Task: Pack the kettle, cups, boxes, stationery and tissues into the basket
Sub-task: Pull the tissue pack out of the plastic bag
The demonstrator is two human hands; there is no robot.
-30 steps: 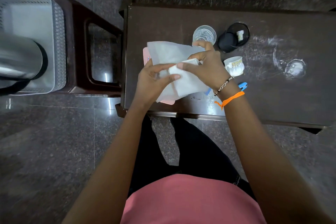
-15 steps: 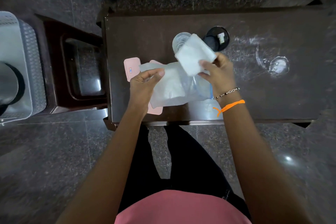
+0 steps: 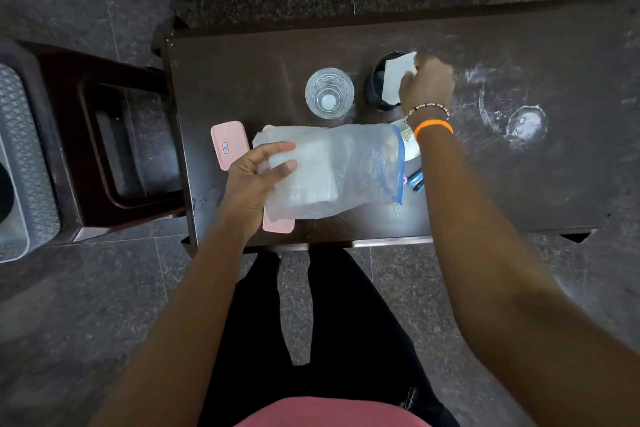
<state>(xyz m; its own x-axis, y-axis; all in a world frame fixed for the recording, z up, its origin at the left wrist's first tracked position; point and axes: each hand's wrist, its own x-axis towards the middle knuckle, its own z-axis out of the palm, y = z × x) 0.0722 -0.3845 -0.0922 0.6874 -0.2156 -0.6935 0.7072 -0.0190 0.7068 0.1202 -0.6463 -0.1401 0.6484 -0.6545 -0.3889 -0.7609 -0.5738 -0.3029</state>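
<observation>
My left hand (image 3: 254, 180) grips the left end of a clear plastic tissue bag (image 3: 332, 170) with a blue strip, held low over the table. My right hand (image 3: 427, 83) pinches a folded white tissue (image 3: 396, 78) right over a black mesh pen holder (image 3: 379, 87). A clear glass cup (image 3: 329, 92) stands left of the holder. Two pink boxes (image 3: 228, 142) lie under and beside the bag. A white cup (image 3: 408, 142) is half hidden by my right wrist. Blue pens (image 3: 415, 178) peek out beside the bag. The grey basket (image 3: 20, 163) is at the far left.
The dark wooden table (image 3: 502, 184) has white scuff marks on its right half. A dark wooden stool (image 3: 114, 135) carries the basket to the left of the table. Dark tiled floor lies all around, with my legs below the table's front edge.
My right hand pulled a folded tissue out of the bag and carried it up and right to the black holder. My left hand kept hold of the bag.
</observation>
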